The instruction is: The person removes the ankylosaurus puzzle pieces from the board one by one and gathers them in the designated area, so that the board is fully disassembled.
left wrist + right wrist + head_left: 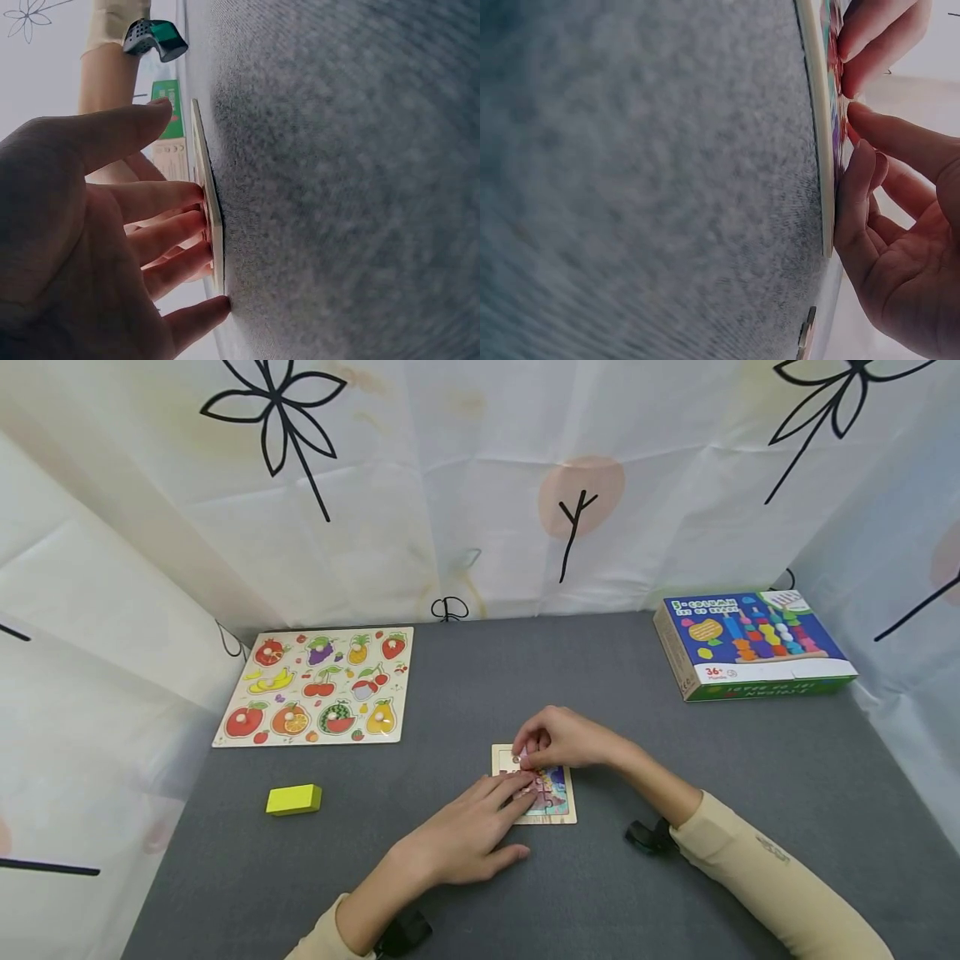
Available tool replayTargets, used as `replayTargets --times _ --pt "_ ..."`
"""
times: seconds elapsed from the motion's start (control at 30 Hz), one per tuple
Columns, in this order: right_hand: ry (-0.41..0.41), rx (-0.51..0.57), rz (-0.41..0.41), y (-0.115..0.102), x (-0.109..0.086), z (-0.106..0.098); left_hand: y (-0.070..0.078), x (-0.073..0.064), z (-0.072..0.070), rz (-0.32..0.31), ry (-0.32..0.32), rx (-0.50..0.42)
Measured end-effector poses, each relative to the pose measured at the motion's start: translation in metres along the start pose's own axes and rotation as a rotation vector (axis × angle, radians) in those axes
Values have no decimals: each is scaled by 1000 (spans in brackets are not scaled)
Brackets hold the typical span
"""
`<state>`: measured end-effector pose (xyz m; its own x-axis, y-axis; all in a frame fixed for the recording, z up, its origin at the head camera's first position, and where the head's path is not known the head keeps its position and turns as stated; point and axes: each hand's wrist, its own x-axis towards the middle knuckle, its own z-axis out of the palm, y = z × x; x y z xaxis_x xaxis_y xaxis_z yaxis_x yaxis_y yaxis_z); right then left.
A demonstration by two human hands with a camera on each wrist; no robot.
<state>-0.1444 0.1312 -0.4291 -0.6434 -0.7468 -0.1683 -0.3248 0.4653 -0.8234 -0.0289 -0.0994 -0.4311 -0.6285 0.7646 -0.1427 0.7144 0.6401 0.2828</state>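
A small jigsaw puzzle with a pale wooden frame (pixel 551 819) lies on the grey table. Pink, purple and teal jigsaw pieces (pixel 552 793) fill its visible right part. My left hand (pixel 471 828) rests its straight, spread fingertips on the puzzle's lower left, with the thumb out to the side. At the upper left of the frame, my right hand (pixel 562 739) pinches a small pinkish puzzle piece (pixel 522 760) between thumb and fingers. Both hands cover much of the picture. In the right wrist view, the right hand's fingers (pixel 853 187) bend close over the puzzle's edge.
A fruit peg board (pixel 351 693) lies at the back left. In front of it sits a yellow block (pixel 293 799). A blue and green toy box (pixel 753 647) stands at the back right. Patterned white cloth (pixel 487 485) hangs behind and at both sides of the table.
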Motion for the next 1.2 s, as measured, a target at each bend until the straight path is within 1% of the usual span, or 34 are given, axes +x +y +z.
replayTargets --times 0.2,0.33,0.6,0.73,0.93,1.2 --pt "-29 -3 7 0 2 -1 1 0 -1 -9 -5 1" --pt "-35 -38 19 -2 4 -1 1 0 -1 -8 -4 17" --pt "25 -126 -13 -4 0 2 3 1 0 -24 -36 4" --pt "51 -149 -30 -4 -3 2 3 1 -1 -27 -41 2" --pt "66 -138 -66 -3 -7 2 3 1 0 -24 -32 7" --pt "69 -68 -55 -3 -13 2 4 1 -1 -34 -43 -8"
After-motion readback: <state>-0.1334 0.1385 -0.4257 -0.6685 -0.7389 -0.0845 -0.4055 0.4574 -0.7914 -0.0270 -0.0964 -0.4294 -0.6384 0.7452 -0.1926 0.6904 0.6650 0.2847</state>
